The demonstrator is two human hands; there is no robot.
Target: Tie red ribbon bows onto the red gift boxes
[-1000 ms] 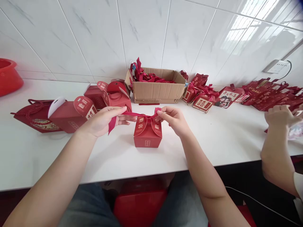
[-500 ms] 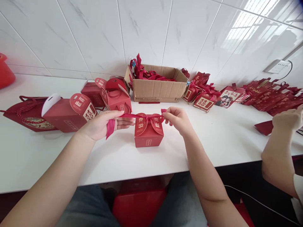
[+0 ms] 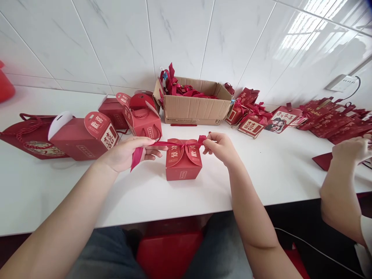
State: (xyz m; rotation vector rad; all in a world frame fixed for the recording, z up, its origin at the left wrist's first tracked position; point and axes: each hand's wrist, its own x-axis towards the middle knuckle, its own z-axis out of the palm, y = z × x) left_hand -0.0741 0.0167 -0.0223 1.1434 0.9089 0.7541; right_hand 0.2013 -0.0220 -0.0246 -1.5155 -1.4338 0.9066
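A small red gift box [image 3: 183, 170] with gold characters stands upright on the white table, its flaps folded together on top. A dark red ribbon [image 3: 162, 143] passes over its top, with a knot at the middle. On the left, my left hand [image 3: 130, 153] pinches the ribbon between thumb and fingers, and a loose end hangs below the palm. My right hand [image 3: 216, 146] grips the ribbon's other end just right of the box. The ribbon looks taut between both hands.
Behind the box is a cardboard carton [image 3: 197, 110] of red ribbons. Red boxes [image 3: 80, 141] stand at the left, and tied boxes [image 3: 252, 126] at the right. Another person's hand [image 3: 353, 149] is at the far right, near red bags [image 3: 328, 120]. The table's front edge [image 3: 162, 219] is close.
My right hand has shifted slightly right, and more of the ribbon shows between it and the knot. My left hand still holds its end. The view has moved slightly.
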